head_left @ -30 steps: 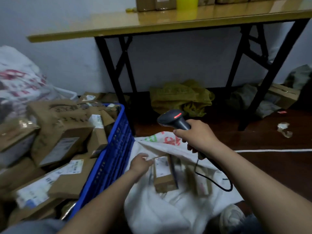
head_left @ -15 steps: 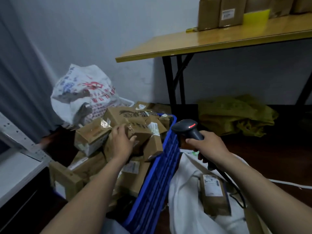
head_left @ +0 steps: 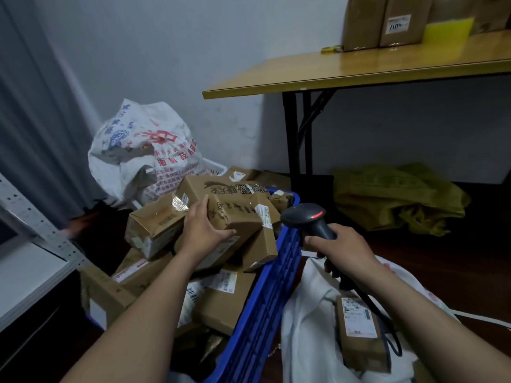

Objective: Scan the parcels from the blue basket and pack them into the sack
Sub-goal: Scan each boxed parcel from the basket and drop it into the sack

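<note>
The blue basket [head_left: 272, 294] at lower centre is heaped with several brown cardboard parcels. My left hand [head_left: 203, 230] grips the near end of a large printed brown parcel [head_left: 235, 203] on top of the heap, thumb along its lower edge. My right hand [head_left: 343, 254] holds a black barcode scanner [head_left: 307, 219] with a red light, pointed left toward the basket; its cable hangs down. Below it lies the open white sack [head_left: 309, 327], with a labelled brown parcel [head_left: 359, 330] inside.
A filled white printed sack [head_left: 143, 150] stands behind the basket against the wall. A yellow folding table [head_left: 359, 70] with boxes on top is at upper right, a crumpled yellow-green bag [head_left: 398, 197] on the floor beneath it. A grey metal shelf [head_left: 30, 230] edges the left.
My left hand left the sack, moved to the basket and closed on the top parcel. The view swung left. The scanner stayed in my right hand.
</note>
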